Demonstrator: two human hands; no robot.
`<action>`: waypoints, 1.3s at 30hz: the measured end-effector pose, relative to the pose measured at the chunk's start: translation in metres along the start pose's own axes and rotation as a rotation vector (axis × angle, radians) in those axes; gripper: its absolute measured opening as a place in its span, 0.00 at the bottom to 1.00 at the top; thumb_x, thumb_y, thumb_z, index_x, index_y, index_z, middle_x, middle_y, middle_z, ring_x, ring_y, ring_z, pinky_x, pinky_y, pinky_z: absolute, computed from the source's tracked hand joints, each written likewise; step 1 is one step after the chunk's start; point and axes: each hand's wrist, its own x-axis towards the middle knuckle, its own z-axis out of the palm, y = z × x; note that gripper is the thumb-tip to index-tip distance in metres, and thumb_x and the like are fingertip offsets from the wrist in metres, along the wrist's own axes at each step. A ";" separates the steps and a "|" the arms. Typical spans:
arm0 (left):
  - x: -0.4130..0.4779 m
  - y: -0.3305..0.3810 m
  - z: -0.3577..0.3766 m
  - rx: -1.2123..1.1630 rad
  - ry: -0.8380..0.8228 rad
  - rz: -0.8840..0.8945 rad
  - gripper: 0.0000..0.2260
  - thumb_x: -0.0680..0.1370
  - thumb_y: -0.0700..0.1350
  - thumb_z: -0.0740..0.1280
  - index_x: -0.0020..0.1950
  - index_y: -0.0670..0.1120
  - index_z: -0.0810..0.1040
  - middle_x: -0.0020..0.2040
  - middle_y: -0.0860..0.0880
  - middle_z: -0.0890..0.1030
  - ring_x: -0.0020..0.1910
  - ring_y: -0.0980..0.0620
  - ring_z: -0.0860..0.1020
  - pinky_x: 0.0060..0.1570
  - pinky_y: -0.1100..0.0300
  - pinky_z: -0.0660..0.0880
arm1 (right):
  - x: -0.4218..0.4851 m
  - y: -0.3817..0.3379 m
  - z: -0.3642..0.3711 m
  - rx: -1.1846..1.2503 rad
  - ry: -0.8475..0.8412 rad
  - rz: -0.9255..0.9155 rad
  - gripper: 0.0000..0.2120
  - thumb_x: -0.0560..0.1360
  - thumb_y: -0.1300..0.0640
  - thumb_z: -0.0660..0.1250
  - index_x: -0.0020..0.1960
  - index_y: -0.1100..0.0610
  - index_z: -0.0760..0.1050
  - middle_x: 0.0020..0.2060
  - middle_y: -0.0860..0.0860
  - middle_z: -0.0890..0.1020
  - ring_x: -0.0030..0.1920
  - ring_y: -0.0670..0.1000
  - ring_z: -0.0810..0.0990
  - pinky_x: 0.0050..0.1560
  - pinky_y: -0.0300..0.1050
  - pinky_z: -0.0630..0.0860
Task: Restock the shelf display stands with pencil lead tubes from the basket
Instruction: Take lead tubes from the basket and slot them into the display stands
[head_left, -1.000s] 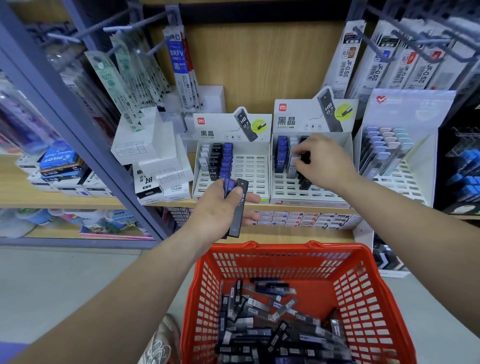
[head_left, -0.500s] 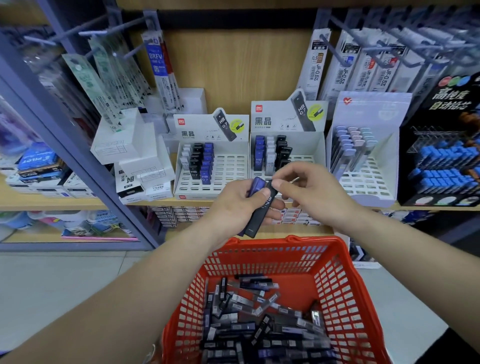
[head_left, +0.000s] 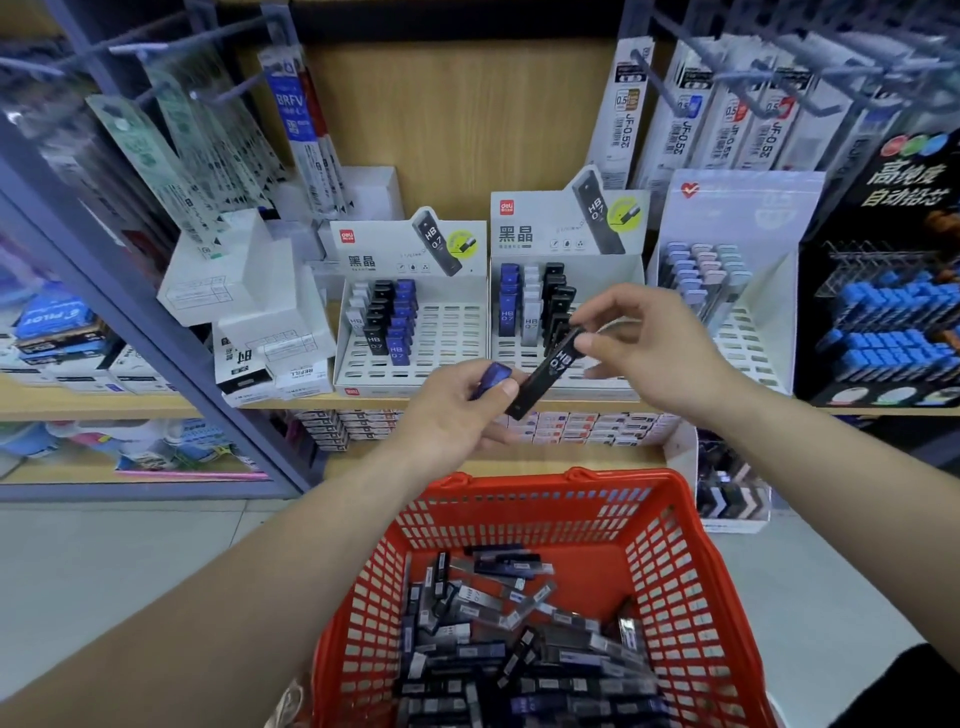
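Observation:
My right hand (head_left: 647, 345) pinches the upper end of a black HB 0.7 lead tube (head_left: 546, 375) between thumb and forefinger. Its lower end still lies against my left hand (head_left: 457, 410), which grips a blue lead tube (head_left: 491, 376). Both hands hover in front of the shelf edge, above a red basket (head_left: 680, 566) holding several loose tubes. Behind them stand two white display stands: the left stand (head_left: 452, 332) and the right stand (head_left: 519, 358), each partly filled with white, black and blue tubes.
A third white stand (head_left: 748, 343) with pastel tubes sits to the right, then a black display (head_left: 883, 312) with blue items. White boxes (head_left: 260, 312) are stacked at left. Refill packs hang on hooks (head_left: 675, 98) overhead. A grey shelf post (head_left: 156, 332) slants at left.
My right hand came back from the right stand to my left hand and took the top of the black tube, lifting it partly away. The view shifted right.

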 end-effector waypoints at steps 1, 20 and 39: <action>0.001 -0.002 -0.003 0.026 0.022 -0.004 0.08 0.85 0.47 0.63 0.59 0.51 0.81 0.51 0.48 0.87 0.39 0.50 0.85 0.42 0.61 0.79 | 0.003 0.004 -0.001 -0.031 0.036 -0.019 0.09 0.77 0.67 0.70 0.46 0.53 0.80 0.45 0.56 0.82 0.43 0.55 0.84 0.39 0.44 0.84; -0.006 -0.017 -0.026 -0.003 0.003 -0.035 0.09 0.85 0.38 0.62 0.64 0.44 0.72 0.50 0.48 0.86 0.45 0.48 0.87 0.48 0.57 0.84 | 0.027 0.036 0.004 -0.494 0.072 -0.221 0.07 0.76 0.62 0.72 0.51 0.54 0.84 0.46 0.47 0.80 0.43 0.44 0.79 0.49 0.21 0.66; -0.003 -0.002 -0.011 -0.022 0.049 0.042 0.07 0.79 0.37 0.71 0.57 0.40 0.83 0.51 0.40 0.85 0.38 0.49 0.85 0.39 0.63 0.81 | 0.008 0.002 0.050 -0.147 -0.171 -0.125 0.06 0.76 0.58 0.73 0.45 0.47 0.82 0.38 0.46 0.83 0.38 0.50 0.83 0.44 0.53 0.82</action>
